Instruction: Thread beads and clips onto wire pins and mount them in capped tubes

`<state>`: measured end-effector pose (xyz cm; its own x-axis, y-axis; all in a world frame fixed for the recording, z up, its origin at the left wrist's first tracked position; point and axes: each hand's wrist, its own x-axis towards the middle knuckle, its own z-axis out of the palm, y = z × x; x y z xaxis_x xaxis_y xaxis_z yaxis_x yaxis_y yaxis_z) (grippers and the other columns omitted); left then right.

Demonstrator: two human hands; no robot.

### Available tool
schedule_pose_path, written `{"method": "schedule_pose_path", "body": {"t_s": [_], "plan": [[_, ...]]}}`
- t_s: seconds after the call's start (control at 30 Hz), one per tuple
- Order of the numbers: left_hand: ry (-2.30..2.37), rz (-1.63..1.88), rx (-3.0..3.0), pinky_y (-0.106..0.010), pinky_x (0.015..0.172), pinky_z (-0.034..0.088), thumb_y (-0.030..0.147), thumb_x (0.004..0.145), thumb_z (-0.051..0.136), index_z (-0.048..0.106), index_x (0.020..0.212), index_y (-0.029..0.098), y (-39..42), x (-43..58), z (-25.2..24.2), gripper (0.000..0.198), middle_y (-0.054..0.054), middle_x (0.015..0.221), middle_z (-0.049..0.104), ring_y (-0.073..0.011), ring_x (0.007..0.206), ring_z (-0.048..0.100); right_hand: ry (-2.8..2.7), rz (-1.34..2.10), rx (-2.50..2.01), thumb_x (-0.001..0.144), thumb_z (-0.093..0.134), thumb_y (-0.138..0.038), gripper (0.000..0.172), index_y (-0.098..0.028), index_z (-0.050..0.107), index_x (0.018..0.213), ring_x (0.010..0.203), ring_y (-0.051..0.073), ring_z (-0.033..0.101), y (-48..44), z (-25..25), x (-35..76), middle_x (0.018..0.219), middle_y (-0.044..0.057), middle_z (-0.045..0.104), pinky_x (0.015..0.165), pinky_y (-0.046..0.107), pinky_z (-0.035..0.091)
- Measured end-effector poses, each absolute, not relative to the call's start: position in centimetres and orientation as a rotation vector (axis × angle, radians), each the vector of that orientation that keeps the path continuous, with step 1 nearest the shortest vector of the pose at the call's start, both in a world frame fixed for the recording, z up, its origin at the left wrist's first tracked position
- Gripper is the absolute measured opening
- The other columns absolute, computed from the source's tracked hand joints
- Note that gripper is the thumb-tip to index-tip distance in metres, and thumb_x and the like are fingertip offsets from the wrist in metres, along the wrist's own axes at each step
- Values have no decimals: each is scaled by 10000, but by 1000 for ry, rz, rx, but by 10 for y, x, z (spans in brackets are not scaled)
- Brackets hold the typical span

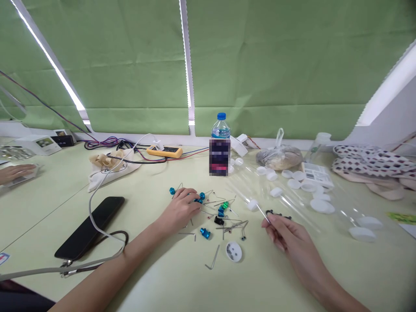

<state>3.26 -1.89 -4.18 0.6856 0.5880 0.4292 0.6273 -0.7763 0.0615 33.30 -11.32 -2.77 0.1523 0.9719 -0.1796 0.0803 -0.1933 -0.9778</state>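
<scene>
My left hand rests palm down at the edge of a cluster of small parts. Its fingers are bent, with the fingertips around a small blue metal fitting. In my right hand, thumb and fingers pinch a thin metal rod, which looks like a hex key. Small black pieces show just behind those fingers; whether they are held I cannot tell. Between the hands lie several L-shaped hex keys, a blue fitting, a green one, a black one and a white cap containing tiny dark pieces.
Clear tubes and white caps spread across the right side. Behind stand a water bottle and a tied plastic bag. A phone, a cable and a cloth pouch lie left. Another person's hand is far left.
</scene>
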Motion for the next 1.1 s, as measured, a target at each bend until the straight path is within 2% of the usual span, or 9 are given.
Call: {"method": "schedule_pose_path", "body": {"t_s": [0.1, 0.17, 0.27, 0.37, 0.73, 0.9, 1.1], "plan": [[-1052, -689, -2801, -437, 935, 432, 229, 964, 486, 711, 972, 203, -20, 33, -41, 227, -87, 1159, 651, -253, 1132, 535, -1076, 1187, -1487, 891, 529, -593, 458, -189, 665, 725, 547, 117, 330, -112, -27, 333, 596, -24, 433, 517, 266, 244], [-996, -669, -2844, -444, 988, 406, 216, 973, 460, 691, 1089, 232, -23, 35, -40, 259, -80, 1240, 629, -247, 1187, 515, -1078, 1191, -1489, 897, 527, -585, 451, -189, 664, 729, 551, 118, 335, -112, -28, 334, 597, -24, 433, 518, 266, 242], [-852, -513, -2926, -485, 1119, 275, 231, 988, 430, 577, 1293, 276, -27, 40, -39, 341, -36, 1346, 592, -239, 1321, 430, -1079, 1193, -1489, 901, 527, -577, 446, -187, 667, 736, 552, 118, 342, -113, -31, 335, 599, -23, 438, 519, 267, 241], [-798, -364, -2936, -485, 1173, 179, 289, 998, 419, 469, 1396, 269, -27, 40, -40, 401, -18, 1393, 561, -225, 1389, 364, -1074, 1192, -1491, 903, 523, -578, 446, -186, 669, 746, 555, 118, 348, -113, -33, 337, 609, -21, 449, 523, 267, 246], [-868, -374, -2840, -523, 1164, 219, 251, 990, 423, 504, 1378, 209, -19, 31, -42, 398, -75, 1404, 546, -271, 1358, 416, -1076, 1198, -1480, 904, 524, -576, 440, -185, 664, 758, 576, 135, 345, -113, -33, 336, 618, -17, 435, 531, 273, 250], [-813, -365, -2869, -530, 1164, 205, 313, 987, 444, 427, 1429, 212, -22, 34, -42, 454, -76, 1410, 540, -270, 1393, 369, -1069, 1202, -1484, 895, 534, -580, 439, -187, 667, 752, 594, 146, 364, -113, -33, 336, 620, -12, 437, 538, 274, 266], [-865, -343, -2824, -522, 1181, 148, 338, 988, 438, 468, 1401, 198, -19, 31, -46, 437, -72, 1425, 524, -275, 1386, 379, -1066, 1201, -1492, 897, 534, -578, 448, -183, 673, 739, 594, 137, 369, -113, -33, 336, 612, -15, 435, 533, 265, 269]]}}
